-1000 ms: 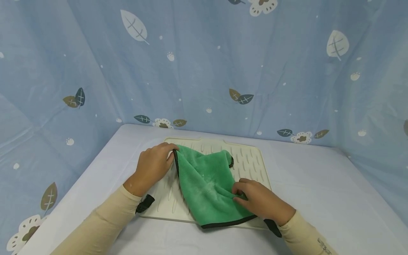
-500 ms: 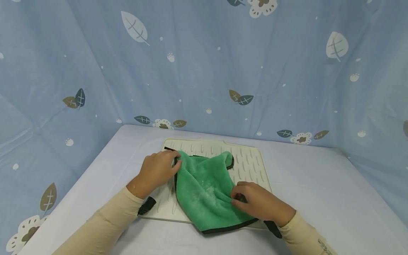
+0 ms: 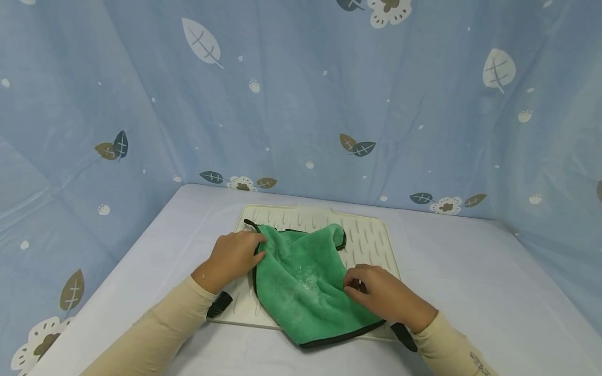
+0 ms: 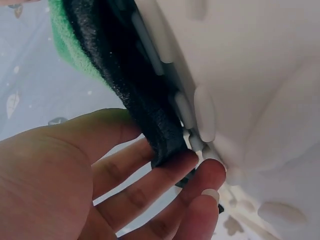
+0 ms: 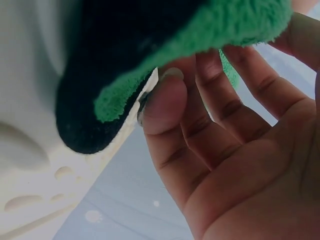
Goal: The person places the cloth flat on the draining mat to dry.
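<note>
A green plush towel [image 3: 301,282] with black edging lies rumpled over a cream ridged drying mat [image 3: 367,235], its front corner past the mat's near edge. Pale, whitish patches mark its middle. At the towel's left edge, my left hand [image 3: 236,256] pinches the border; in the left wrist view the thumb lies on one side of the black edging [image 4: 150,110] and the fingers on the other. My right hand [image 3: 383,292] has curled fingers at the towel's right side, and the right wrist view has the green fold [image 5: 235,25] between thumb and fingers. The towel's underside is mostly hidden.
The mat lies on a white-covered table [image 3: 461,282]. A blue curtain [image 3: 301,104] with leaf and flower prints encloses the back and sides. Black straps [image 3: 219,304] show at both wrists.
My left hand has moved nearer and slightly right along the towel's edge, leaving a black-edged corner showing beyond it. The towel's front corner has slid a little nearer. My right hand barely moved.
</note>
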The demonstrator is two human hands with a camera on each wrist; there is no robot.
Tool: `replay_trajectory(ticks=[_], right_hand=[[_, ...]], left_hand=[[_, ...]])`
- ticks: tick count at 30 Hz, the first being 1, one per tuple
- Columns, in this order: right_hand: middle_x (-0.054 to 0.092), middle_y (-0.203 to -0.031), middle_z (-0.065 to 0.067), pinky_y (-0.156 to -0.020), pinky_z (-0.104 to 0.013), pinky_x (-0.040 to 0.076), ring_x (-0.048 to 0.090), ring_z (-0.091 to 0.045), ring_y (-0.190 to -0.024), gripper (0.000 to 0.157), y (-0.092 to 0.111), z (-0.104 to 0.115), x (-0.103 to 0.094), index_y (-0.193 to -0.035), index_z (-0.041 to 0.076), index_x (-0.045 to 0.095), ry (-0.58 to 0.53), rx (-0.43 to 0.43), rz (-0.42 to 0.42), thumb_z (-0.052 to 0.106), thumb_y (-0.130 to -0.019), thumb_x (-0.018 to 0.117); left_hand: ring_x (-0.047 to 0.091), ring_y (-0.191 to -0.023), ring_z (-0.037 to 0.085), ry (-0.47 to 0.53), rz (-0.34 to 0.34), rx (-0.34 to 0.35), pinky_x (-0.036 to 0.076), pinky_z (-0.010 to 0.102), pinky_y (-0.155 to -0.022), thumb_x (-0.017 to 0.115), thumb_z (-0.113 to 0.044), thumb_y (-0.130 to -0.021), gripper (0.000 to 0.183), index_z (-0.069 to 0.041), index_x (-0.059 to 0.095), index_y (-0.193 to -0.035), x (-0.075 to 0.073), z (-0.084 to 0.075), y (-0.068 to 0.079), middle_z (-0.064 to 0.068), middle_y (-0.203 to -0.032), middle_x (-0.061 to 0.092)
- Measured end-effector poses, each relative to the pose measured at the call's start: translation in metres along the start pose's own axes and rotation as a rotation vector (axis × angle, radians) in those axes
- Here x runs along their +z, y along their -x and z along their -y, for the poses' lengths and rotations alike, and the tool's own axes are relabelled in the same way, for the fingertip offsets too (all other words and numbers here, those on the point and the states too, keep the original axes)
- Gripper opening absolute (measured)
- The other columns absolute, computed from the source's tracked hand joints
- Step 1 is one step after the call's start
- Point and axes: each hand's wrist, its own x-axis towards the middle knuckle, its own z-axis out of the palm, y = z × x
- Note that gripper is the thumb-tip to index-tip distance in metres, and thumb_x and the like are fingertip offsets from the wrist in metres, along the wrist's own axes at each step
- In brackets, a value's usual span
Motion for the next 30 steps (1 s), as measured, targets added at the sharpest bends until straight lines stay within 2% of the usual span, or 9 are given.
replay_trajectory(ticks=[5,9,13,16,19,22,25,30], right_hand=[[0.053,-0.078,0.016,-0.061,-0.019,0.043,0.049,0.001,-0.068,0.008,0.001,-0.0012,0.0005,-0.087,0.021,0.062,-0.003,-0.006,0.02,0.028,-0.089,0.06],[0.052,-0.079,0.015,-0.06,-0.019,0.042,0.048,0.0,-0.068,0.006,0.0017,-0.001,0.0006,-0.088,0.021,0.061,-0.001,-0.011,0.037,0.027,-0.087,0.062],[0.051,-0.08,0.016,-0.063,-0.019,0.043,0.05,-0.002,-0.071,0.006,0.0017,0.0002,0.0011,-0.089,0.023,0.061,0.012,-0.031,0.042,0.024,-0.085,0.065],[0.05,-0.081,0.016,-0.063,-0.019,0.043,0.051,-0.004,-0.073,0.007,0.0019,0.0014,0.0017,-0.09,0.023,0.061,0.012,-0.046,0.048,0.024,-0.084,0.066],[0.05,-0.081,0.016,-0.063,-0.018,0.043,0.05,-0.002,-0.072,0.007,0.0023,0.0025,0.0021,-0.091,0.023,0.062,-0.002,-0.056,0.057,0.023,-0.085,0.066],[0.05,-0.081,0.016,-0.062,-0.018,0.043,0.049,-0.001,-0.071,0.006,0.0023,0.0029,0.0026,-0.091,0.024,0.062,-0.006,-0.061,0.06,0.023,-0.085,0.065],[0.05,-0.081,0.016,-0.062,-0.018,0.043,0.048,0.0,-0.07,0.006,0.0024,0.0027,0.0031,-0.091,0.025,0.062,-0.006,-0.065,0.061,0.023,-0.086,0.065],[0.05,-0.081,0.016,-0.062,-0.018,0.043,0.047,0.001,-0.071,0.006,0.0021,0.0017,0.0036,-0.09,0.025,0.061,-0.006,-0.072,0.059,0.023,-0.086,0.065]], left_hand=[[0.065,-0.083,0.019,-0.004,0.013,0.013,0.048,0.036,-0.053,0.07,-0.03,-0.081,0.028,-0.018,0.067,-0.107,-0.0002,-0.0009,0.0003,0.002,-0.098,0.069],[0.065,-0.088,0.022,0.045,-0.001,0.01,0.049,0.038,-0.057,0.069,-0.019,-0.082,0.024,-0.017,0.068,-0.105,-0.0003,-0.001,-0.0001,0.003,-0.101,0.068],[0.064,-0.094,0.022,0.14,-0.082,0.015,0.052,0.04,-0.067,0.065,-0.005,-0.083,0.024,-0.015,0.069,-0.103,-0.0001,-0.0004,-0.0026,0.004,-0.102,0.068],[0.064,-0.094,0.021,0.195,-0.161,0.022,0.052,0.038,-0.073,0.062,-0.001,-0.084,0.025,-0.013,0.069,-0.105,-0.0012,-0.0003,-0.0049,0.004,-0.101,0.068],[0.064,-0.093,0.023,0.221,-0.223,0.025,0.052,0.037,-0.075,0.06,0.0,-0.086,0.025,-0.012,0.068,-0.106,-0.0038,-0.001,-0.0065,0.006,-0.101,0.067],[0.064,-0.094,0.024,0.226,-0.253,0.033,0.052,0.037,-0.075,0.059,0.0,-0.086,0.025,-0.011,0.068,-0.107,-0.0053,-0.0016,-0.0076,0.006,-0.102,0.067],[0.064,-0.095,0.023,0.227,-0.246,0.046,0.052,0.036,-0.076,0.06,-0.001,-0.086,0.026,-0.01,0.067,-0.109,-0.0055,-0.0021,-0.0074,0.007,-0.103,0.067],[0.064,-0.094,0.021,0.196,-0.16,0.083,0.052,0.036,-0.073,0.061,-0.008,-0.086,0.026,-0.012,0.065,-0.112,-0.0057,-0.0044,-0.0057,0.005,-0.106,0.067]])
